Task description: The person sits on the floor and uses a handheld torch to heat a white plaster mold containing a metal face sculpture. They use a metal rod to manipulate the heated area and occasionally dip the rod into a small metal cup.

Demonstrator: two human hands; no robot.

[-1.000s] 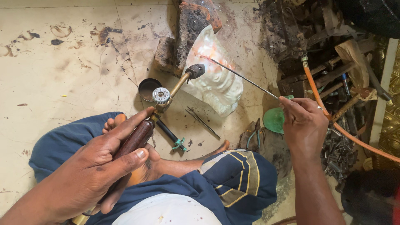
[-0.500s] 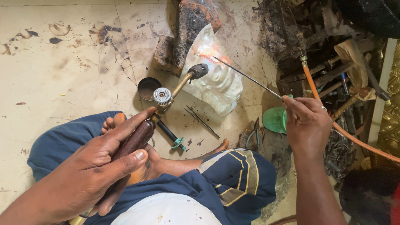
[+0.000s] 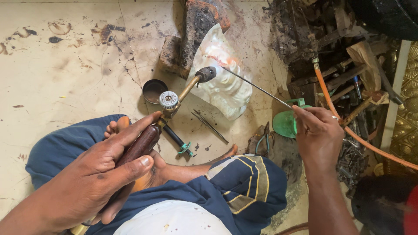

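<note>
My left hand (image 3: 93,180) grips the dark wooden handle of a brass blowtorch (image 3: 167,109). Its black nozzle (image 3: 205,74) points at a shiny silver embossed metal piece (image 3: 222,76) that leans on charred bricks (image 3: 196,32). A faint orange glow shows on the metal just past the nozzle. My right hand (image 3: 317,135) pinches a thin metal rod (image 3: 257,87), whose tip reaches the metal piece right at the nozzle. I sit cross-legged on the floor in blue cloth.
A small dark round tin (image 3: 154,90) lies left of the torch. Tweezers (image 3: 209,125) and a green-handled tool (image 3: 183,146) lie on the stained floor. A green plastic jug (image 3: 286,122), pliers (image 3: 261,141), an orange hose (image 3: 344,122) and a scrap pile (image 3: 348,52) crowd the right.
The bright flame seen at the nozzle half a second ago has faded to a faint glow. My right hand and the rod have shifted slightly; the torch stays aimed at the metal piece.
</note>
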